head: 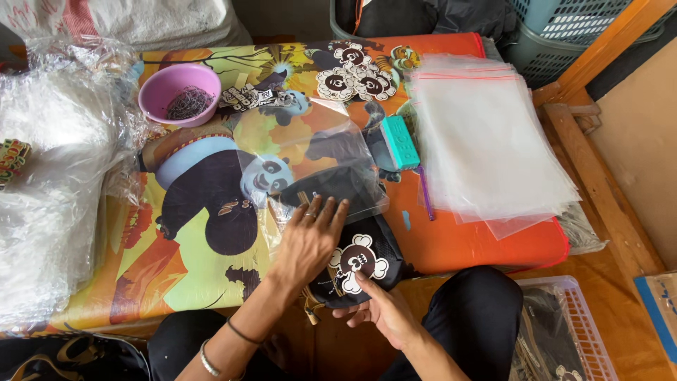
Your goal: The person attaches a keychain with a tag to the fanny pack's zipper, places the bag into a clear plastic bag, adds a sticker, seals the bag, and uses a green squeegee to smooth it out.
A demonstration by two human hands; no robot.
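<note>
My left hand (309, 240) lies flat, fingers spread, on a clear plastic bag (310, 166) and on the top of a small black pouch (363, 261) that bears a white cartoon-face patch. My right hand (384, 310) supports the pouch from below, its index finger touching the patch. The pouch sits at the near edge of a low table (197, 261) covered with a colourful cartoon panda print, and its upper end lies at the bag's mouth.
A pink bowl (179, 93) of thin dark ties stands at the back left. Loose white patches (356, 79) lie at the back centre. A stack of clear bags (486, 141), a teal box (400, 142) and a purple pen (426, 194) lie right. Crumpled plastic (49, 183) fills the left; baskets (564, 331) stand around.
</note>
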